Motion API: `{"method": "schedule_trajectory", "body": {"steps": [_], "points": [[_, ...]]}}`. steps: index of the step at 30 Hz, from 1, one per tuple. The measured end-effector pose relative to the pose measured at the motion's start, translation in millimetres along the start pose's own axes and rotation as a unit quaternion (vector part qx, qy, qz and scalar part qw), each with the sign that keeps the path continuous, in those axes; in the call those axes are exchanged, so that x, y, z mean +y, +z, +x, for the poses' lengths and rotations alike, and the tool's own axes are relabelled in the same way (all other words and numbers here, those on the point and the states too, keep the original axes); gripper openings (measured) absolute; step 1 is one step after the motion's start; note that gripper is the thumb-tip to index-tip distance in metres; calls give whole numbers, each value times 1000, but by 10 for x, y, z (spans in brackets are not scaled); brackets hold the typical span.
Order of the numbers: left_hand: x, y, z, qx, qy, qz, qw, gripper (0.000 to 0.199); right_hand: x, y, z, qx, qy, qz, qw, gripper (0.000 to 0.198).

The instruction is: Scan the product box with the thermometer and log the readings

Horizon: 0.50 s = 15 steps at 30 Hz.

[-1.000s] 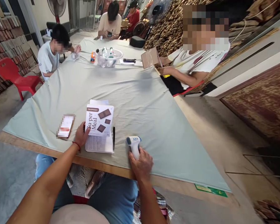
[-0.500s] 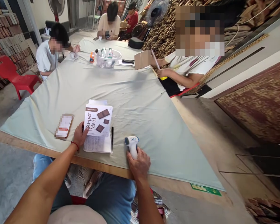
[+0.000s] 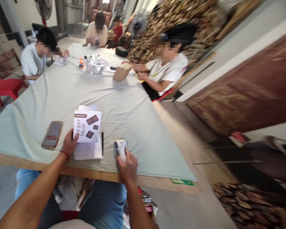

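My left hand (image 3: 70, 142) grips the left edge of a white printed packet (image 3: 87, 126) marked "Su per Meal", its thumb on the front. Whether this is a thin box or a booklet, I cannot tell. Beneath it lie printed sheets (image 3: 89, 151), with a black pen (image 3: 102, 143) along their right side. My right hand (image 3: 128, 165) is wrapped round the handle of a white and blue infrared thermometer (image 3: 121, 149), near the table's front edge. Left of my left hand, a phone (image 3: 52, 135) lies on the cloth, its screen blurred out.
A pale green cloth covers the table (image 3: 124, 117). Further back stand a clear basket (image 3: 96, 66) of bottles and an orange item (image 3: 81, 63). A person at the right handles a cardboard box (image 3: 122, 71); other people sit at the far end. A red chair (image 3: 4, 84) stands left.
My view has swung right, so the table appears further left. Both hands keep their holds. The cardboard by the person at the right has turned and now shows as a box. The phone's screen has dimmed.
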<state>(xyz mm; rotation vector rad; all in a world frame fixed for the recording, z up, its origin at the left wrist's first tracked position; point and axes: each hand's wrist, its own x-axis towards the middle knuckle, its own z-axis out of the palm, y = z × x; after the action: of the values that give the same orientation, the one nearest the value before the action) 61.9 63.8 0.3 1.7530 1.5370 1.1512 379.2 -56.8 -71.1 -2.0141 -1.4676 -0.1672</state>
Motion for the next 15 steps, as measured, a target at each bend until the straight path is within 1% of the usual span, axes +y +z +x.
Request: {"method": "schedule_trajectory", "body": {"steps": [2,7,10,15], "points": [[-17,-20,36,8,-1,5,1000,51,-30,21,30,0,-6,6,1000,54],[-73,-18,93,13,24,14,1000,52,-56,83,73,17,5,8,1000,51],[-62,-17,84,19,17,24,999,54,-52,99,64,22,9,11,1000,51],[-29,-28,81,9,9,27,1000,54,-45,111,60,19,10,9,1000,51]]}}
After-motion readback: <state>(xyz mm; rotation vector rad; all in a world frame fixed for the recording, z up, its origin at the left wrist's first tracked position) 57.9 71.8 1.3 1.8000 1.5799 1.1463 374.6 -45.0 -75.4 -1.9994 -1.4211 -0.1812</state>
